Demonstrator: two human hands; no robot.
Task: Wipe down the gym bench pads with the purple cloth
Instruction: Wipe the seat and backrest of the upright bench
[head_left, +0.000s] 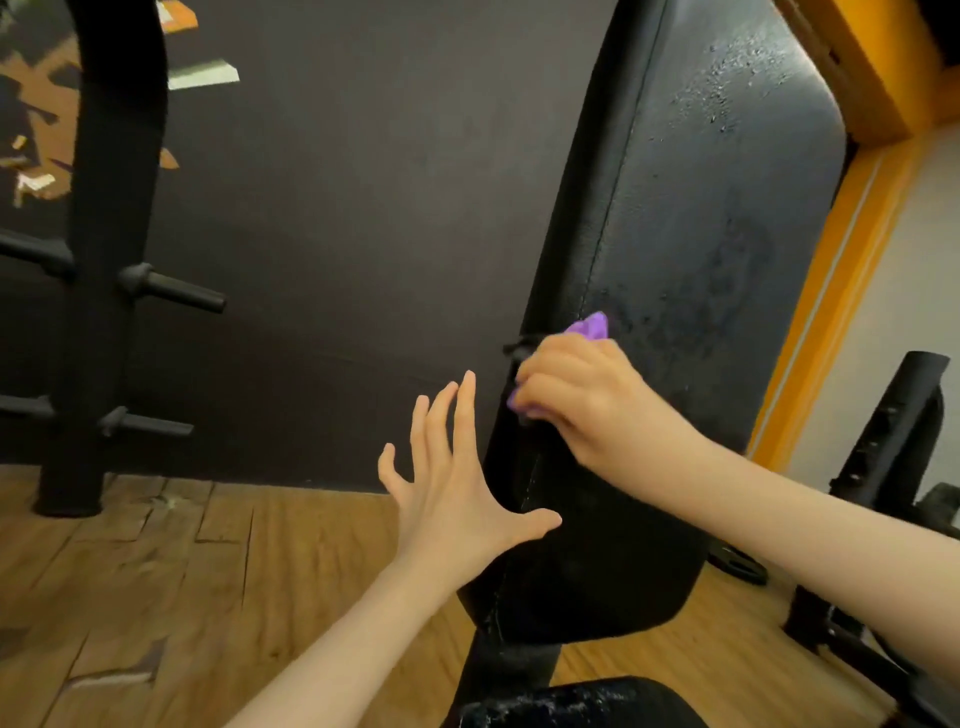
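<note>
The black back pad (696, 249) of the gym bench rises steeply through the middle and right of the view, with droplets and wet streaks on its face. My right hand (576, 395) grips the bunched purple cloth (589, 328) and presses it against the pad's left seam. Only small bits of cloth show above and below my fingers. My left hand (457, 478) is spread with straight fingers beside the pad's left side, thumb touching the edge. The seat pad (571, 701) shows at the bottom, wet and shiny.
A black rack post (109, 249) with horizontal pegs (174, 291) stands at the left on the wooden floor (208, 582). Behind is a dark wall (363, 208). Orange trim (831, 291) and more black equipment (893, 467) are at the right.
</note>
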